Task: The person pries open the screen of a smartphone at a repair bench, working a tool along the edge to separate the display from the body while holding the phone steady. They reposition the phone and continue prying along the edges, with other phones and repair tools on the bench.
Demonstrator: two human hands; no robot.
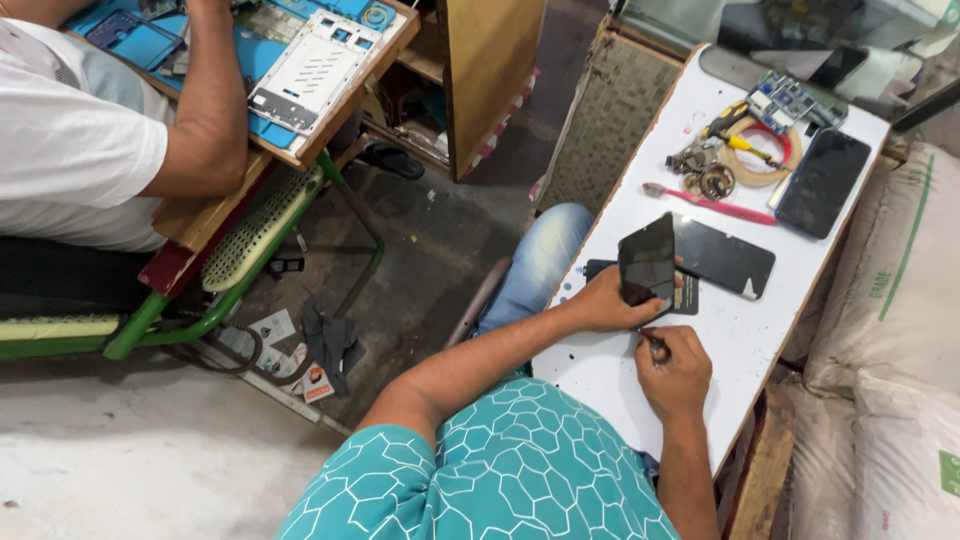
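With left hand (607, 300) gripping the black phone (646, 264) tilted above the white table (600, 370) and right hand (677, 372) pinching a thin tool (650, 339) at its lower edge: steady, shallow prying, screen braced firmly.

Left hand (605, 300), arm reaching forward across the body, fingers curled in a grip; right hand (677, 372) closed in a fist just beside it, wrist bent.
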